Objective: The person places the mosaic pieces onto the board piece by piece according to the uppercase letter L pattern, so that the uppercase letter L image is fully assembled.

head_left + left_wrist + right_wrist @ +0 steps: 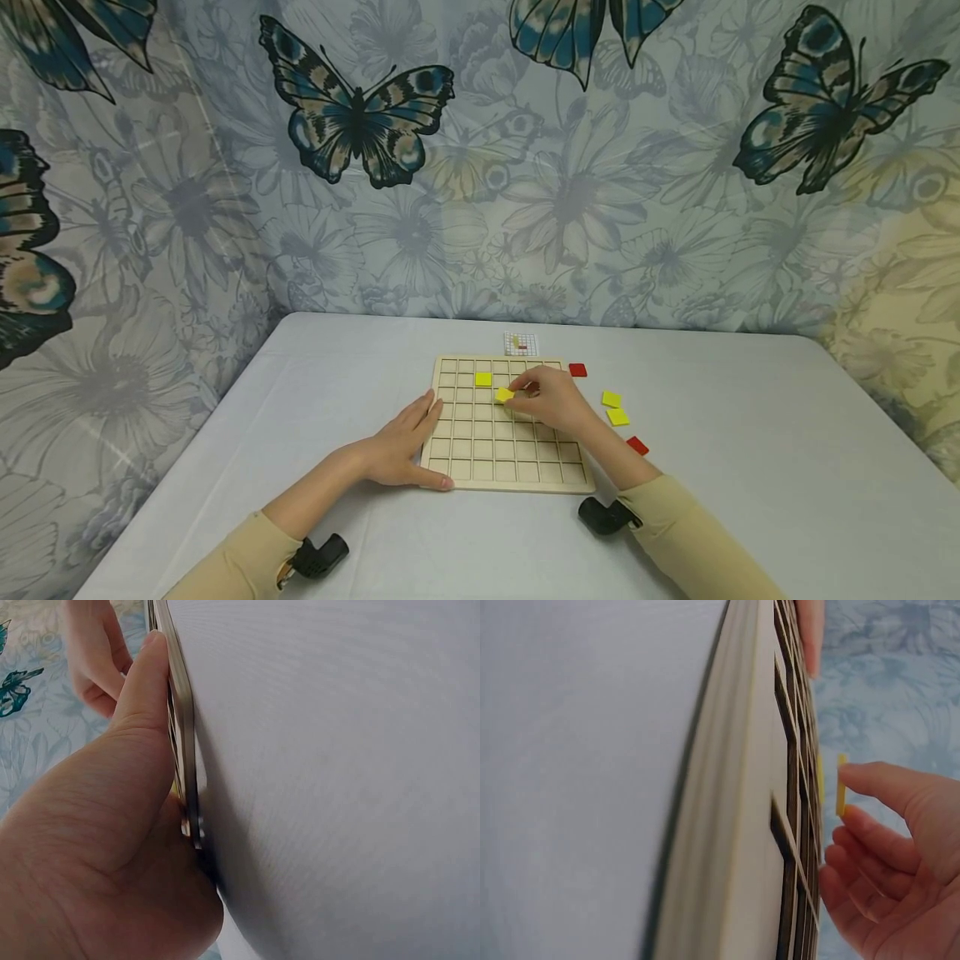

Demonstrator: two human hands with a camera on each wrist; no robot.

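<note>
A light wooden grid board [480, 475] lies on the white table. My left hand [397, 446] rests along its left side with fingers stretched out, the thumb at the front left corner. Between thumb and fingertips, my right hand [551, 400] pinches a yellow square tile [504, 396] by its edges. In the right wrist view this yellow tile [841, 785] stands a little off the board's surface, the other fingers loosely bent below it. Another yellow tile [483, 379] sits in a cell near the top of the grid, left of the held one.
Right of the board lie two loose yellow tiles [617, 417], a red tile [577, 370] near its upper corner and another red tile [637, 446] by the right forearm. A small printed grid card [521, 344] lies behind the board. Patterned butterfly fabric [465, 250] hangs behind the table.
</note>
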